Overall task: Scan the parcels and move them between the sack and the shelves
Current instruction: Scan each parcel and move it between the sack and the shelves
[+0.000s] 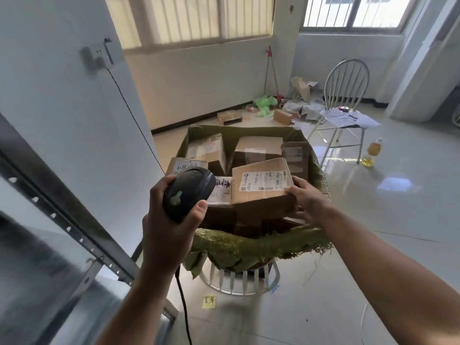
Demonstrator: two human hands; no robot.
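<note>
- Two bare hands reach into the middle of the head view, both over the open mouth of a green woven sack (249,247).
- The left hand (171,220), left of centre, is wrapped around a black handheld barcode scanner (189,192), thumb on its side; the scanner's head points toward the parcels.
- The scanner's black cable (183,307) hangs down to the lower edge of the frame.
- The right hand (308,197), right of centre, grasps the right edge of a brown cardboard parcel (261,185), thumb on its top face beside the white shipping label.
- That parcel sits tilted at the top of the sack's load, label side up, just right of the scanner; I cannot tell whether it is lifted clear of the boxes beneath.
- Several more cardboard parcels fill the sack behind it; one at the left (185,165) bears handwritten numbers.
- The sack rests on a white slatted stand (239,280), and a yellow sticky note (209,302) lies on the tiled floor just below it.
- A grey metal shelf upright (62,220) with a row of holes runs diagonally across the lower left.
- At the upper right stands a white metal chair (346,88) with papers on its seat, and a bottle of yellow liquid (372,155) stands on the floor beside it.
</note>
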